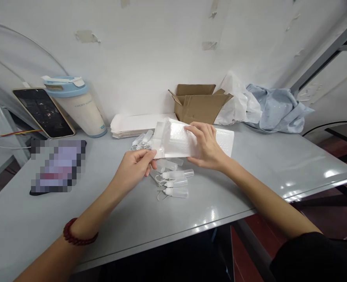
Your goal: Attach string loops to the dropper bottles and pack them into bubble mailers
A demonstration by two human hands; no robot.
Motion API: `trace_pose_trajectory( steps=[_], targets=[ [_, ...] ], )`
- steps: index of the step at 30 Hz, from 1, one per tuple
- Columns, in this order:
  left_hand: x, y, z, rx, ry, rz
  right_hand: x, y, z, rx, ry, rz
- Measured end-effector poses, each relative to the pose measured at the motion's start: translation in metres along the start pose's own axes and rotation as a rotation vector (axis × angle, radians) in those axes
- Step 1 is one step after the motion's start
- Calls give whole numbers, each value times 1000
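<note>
I hold a white bubble mailer (176, 140) above the grey table (250, 172), its flap end to the left. My left hand (135, 168), with a red bead bracelet on the wrist, pinches the mailer's lower left corner. My right hand (207, 147) grips the mailer from the right, fingers over its top edge. Just below the mailer lie several small clear plastic bottles (176, 182) with white caps. More small bottles (141, 140) lie behind the mailer on the left.
A stack of white mailers (129, 124) lies at the back by the wall. Beside it stand an open cardboard box (199, 103), white plastic bags (238, 102) and a light blue cloth (276, 107). A large lidded cup (78, 105), a leaning tablet (44, 111) and a blurred item (58, 164) are at left.
</note>
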State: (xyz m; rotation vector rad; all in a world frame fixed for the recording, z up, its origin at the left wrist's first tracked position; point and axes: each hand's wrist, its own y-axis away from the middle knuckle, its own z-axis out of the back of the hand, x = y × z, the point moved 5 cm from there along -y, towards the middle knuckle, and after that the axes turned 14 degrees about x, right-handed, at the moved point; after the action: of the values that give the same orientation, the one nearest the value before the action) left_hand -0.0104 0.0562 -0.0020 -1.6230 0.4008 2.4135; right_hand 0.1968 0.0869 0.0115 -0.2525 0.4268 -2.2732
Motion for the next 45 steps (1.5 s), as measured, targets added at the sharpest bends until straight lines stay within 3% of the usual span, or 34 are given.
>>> trace_pose_trajectory(
  steps=[4, 8, 10, 12, 19, 24, 28, 31, 36, 39, 45],
  targets=[
    [2, 2, 8, 129, -160, 145, -20, 0, -1, 4, -13, -102],
    [11, 6, -2, 382, -185, 313, -32, -1, -4, 41, -66, -155],
    [13, 8, -11, 481, -154, 322, -33, -1, -6, 75, -94, -155],
    [10, 8, -14, 498, -115, 288, -32, -1, -9, 115, -117, -148],
    [-7, 4, 5, 220, 70, 34, -33, 0, -21, 220, -216, -139],
    [-11, 5, 19, -25, 306, -108, -36, 0, -20, 173, -292, -111],
    [-12, 6, 25, -151, 355, -157, -30, -1, -13, 132, -348, -73],
    [-11, 5, 26, -190, 277, -142, -23, -3, -7, 113, -338, -43],
    [-8, 4, 13, -97, 84, -84, -17, -2, -4, 86, -309, -7],
    [-6, 5, 5, -105, -55, -99, -13, -1, -5, 69, -285, 33],
    [-15, 17, -1, -433, -427, -426, -6, -1, -3, 81, -256, 76]
  ],
)
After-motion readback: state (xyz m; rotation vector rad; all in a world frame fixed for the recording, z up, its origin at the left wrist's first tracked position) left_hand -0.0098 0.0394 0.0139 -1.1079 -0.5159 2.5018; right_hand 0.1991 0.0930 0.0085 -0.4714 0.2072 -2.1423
